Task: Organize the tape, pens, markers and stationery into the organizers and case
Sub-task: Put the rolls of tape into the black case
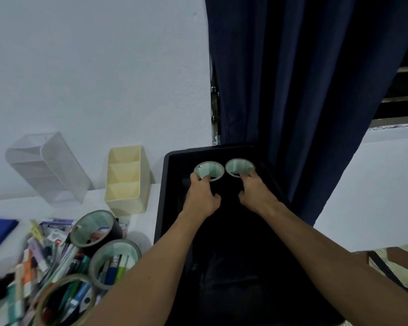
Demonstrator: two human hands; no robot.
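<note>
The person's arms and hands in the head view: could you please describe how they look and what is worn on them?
Both forearms are bare up to the frame edge: no sleeves show. The left hand and right hand wear no gloves, and no rings, watch or bracelet can be seen on the fingers or wrists. No markings show in the dim light.

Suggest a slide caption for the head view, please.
Both hands set black tape rolls inside the black case.

The white table [14,208] carries a black case [160,208], cream organizer [125,184], clear organizer [57,170] (tipped) and heaped stationery [45,267].
</note>
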